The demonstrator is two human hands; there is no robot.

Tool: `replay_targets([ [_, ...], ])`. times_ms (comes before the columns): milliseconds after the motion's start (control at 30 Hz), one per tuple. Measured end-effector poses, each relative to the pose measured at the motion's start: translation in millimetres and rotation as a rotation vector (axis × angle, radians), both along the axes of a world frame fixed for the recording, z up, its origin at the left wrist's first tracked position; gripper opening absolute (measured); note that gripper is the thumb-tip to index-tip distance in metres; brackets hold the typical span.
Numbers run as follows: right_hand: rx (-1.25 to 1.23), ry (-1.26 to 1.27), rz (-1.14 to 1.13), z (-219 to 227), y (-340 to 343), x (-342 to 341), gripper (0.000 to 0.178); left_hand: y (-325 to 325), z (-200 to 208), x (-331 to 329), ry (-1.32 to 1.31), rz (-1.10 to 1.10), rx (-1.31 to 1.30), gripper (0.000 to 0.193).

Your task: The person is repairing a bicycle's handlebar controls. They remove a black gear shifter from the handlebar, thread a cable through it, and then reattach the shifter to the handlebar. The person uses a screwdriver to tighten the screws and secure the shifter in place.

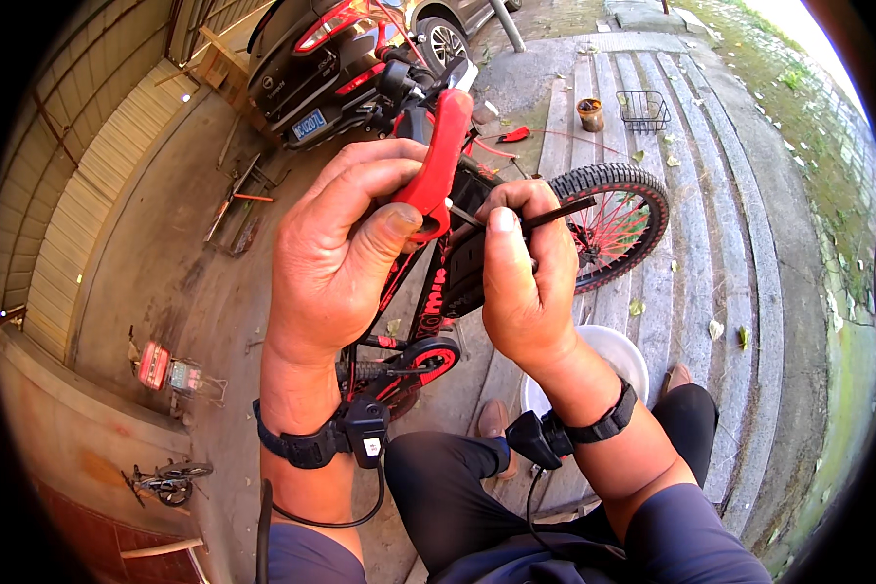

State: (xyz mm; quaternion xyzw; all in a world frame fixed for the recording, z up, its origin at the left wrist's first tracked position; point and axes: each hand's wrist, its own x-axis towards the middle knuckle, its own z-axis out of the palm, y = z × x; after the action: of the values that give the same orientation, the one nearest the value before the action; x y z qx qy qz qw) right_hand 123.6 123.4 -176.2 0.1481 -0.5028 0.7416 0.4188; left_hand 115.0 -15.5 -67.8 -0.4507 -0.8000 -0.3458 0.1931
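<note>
Raised in front of me, my left hand (331, 243) grips a red curved part with a round clamp ring (446, 156), like a bicycle bar end. The thumb presses beside the ring at its lower end. My right hand (530, 273) pinches a slim dark tool (563, 211), whose far end sticks out past the fingers. A thin metal shaft (465, 214) runs between these fingers and the clamp ring; whether its tip sits in a screw is hidden. Behind both hands stands a black and red bicycle (428, 302), partly covered by them.
A white basin (615, 355) sits by my legs. Farther off are a rusty can (590, 114), a wire basket (643, 110) and a red-handled tool (515, 134) on grey slabs. A dark car (336, 83) is parked behind; a metal frame (234, 204) lies left.
</note>
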Motion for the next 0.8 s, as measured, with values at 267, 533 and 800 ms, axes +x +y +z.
replay_targets([
  [267,0.006,-0.027,0.056,-1,-1,2,0.009,-3,2,6,-0.017,-0.002,-0.011,0.031],
  [533,0.067,-0.045,0.055,-4,8,-2,0.01,5,4,5,-0.072,-0.015,0.096,0.025],
  [800,-0.042,-0.016,0.222,3,13,0,0.015,19,-7,5,0.012,0.034,0.15,0.026],
])
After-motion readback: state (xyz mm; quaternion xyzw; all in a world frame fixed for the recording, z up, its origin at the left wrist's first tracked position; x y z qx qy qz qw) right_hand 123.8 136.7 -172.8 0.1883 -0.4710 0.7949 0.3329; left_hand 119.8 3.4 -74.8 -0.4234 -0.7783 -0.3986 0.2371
